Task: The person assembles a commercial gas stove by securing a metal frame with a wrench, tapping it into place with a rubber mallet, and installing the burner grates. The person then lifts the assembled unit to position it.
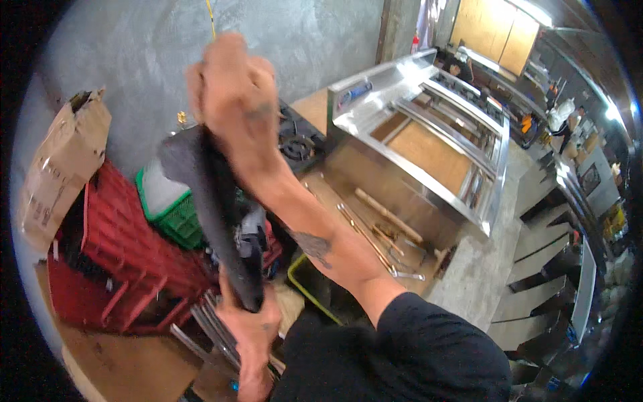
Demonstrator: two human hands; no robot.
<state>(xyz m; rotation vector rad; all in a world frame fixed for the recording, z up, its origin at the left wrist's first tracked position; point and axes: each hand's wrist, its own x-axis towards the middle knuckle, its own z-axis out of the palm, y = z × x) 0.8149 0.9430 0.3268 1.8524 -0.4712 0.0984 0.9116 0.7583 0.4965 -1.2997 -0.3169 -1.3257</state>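
Note:
A long dark grey object, wide at the top and narrowing downward, stands steeply in front of me, blurred; I cannot tell its kind. My right hand is raised high and closed in a fist at its upper end, fingers curled over it and partly hidden. Lower down, my left hand wraps around the narrow bottom end. Behind the object are a red plastic crate and a green crate. My right forearm hides part of the bench behind it.
Right of my arm, several long tools and a wooden rod lie on a board. A large stainless steel frame stands beyond, near a black gas burner. At left a torn cardboard box leans on the wall. People work farther back.

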